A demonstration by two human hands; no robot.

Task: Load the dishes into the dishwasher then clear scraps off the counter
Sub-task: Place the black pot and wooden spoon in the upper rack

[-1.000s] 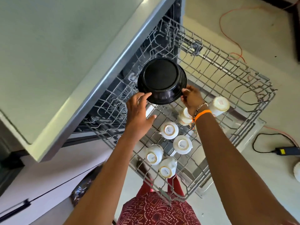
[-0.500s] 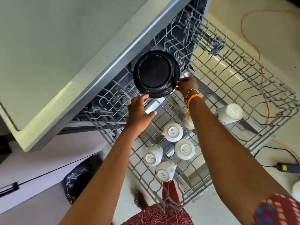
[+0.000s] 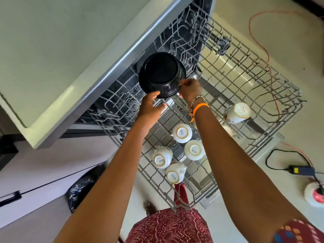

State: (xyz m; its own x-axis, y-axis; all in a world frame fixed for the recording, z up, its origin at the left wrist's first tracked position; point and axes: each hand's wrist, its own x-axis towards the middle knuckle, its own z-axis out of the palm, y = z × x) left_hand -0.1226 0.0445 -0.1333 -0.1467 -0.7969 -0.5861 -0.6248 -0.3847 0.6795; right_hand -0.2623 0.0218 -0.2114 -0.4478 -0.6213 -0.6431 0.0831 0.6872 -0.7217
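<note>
We hold the upturned black bowl (image 3: 162, 74) over the back of the pulled-out dishwasher rack (image 3: 249, 95), left hand (image 3: 150, 106) and right hand (image 3: 190, 90) keeping a grip on its rim. Five white cups (image 3: 182, 132) are racked already; the counter (image 3: 57, 42) scraps remain, we judge.

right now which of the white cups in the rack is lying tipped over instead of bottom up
The cup alone on the right side of the rack. It lies tilted on its side, apart from the cluster of four standing bottom up in the middle.
</note>
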